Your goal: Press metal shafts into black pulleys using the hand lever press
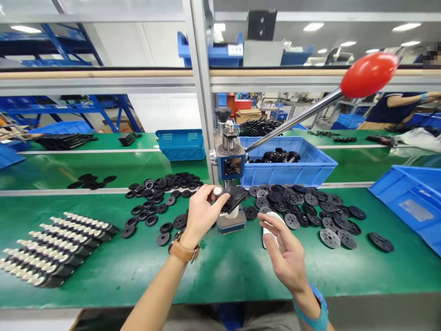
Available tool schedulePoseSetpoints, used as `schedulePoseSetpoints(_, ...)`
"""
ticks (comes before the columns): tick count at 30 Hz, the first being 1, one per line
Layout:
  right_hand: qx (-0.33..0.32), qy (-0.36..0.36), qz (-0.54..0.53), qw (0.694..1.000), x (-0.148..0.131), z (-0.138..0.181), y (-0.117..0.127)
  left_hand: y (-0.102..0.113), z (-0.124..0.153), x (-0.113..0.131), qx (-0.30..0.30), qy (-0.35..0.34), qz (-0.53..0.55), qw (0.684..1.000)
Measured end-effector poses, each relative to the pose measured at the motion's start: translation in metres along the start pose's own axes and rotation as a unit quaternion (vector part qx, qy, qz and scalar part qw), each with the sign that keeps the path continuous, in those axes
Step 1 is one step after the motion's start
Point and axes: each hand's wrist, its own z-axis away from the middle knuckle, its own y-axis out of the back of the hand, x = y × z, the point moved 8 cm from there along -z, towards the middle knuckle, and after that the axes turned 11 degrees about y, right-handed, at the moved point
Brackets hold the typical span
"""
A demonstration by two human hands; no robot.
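My left hand point(204, 209) is closed on a black plastic part point(235, 196) at the hand press point(231, 158). A small white round piece point(217, 191) shows by its fingertips. The black part covers the press's lower ram, so whether it touches the ram cannot be told. Below it, a pale cylindrical support point(233, 213) rises from the press base point(231, 224). My right hand point(286, 253) is open, fingers apart, over the green bench. Behind its fingers lies a smooth white object point(275, 217), partly hidden, of a kind I cannot make out.
Small black wheels point(151, 219) lie left of the press, larger black discs point(330, 238) right. Rows of black-and-white parts point(51, 250) stand at left. The press lever's red knob point(370, 74) juts up rightward. A blue bin point(289, 174) sits behind; a person point(396, 108) works at far right.
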Motion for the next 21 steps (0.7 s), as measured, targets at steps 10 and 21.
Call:
schedulePoseSetpoints(10,0.186,0.177,-0.019,0.966,-0.096,-0.115,0.053,-0.031,-0.023,-0.003,-0.071,0.001,-0.014,0.997)
schedulePoseSetpoints(21,0.133,0.216,-0.145,0.956,-0.157,-0.25,0.075,-0.036,-0.024,-0.005,-0.077,-0.015,-0.078,0.994)
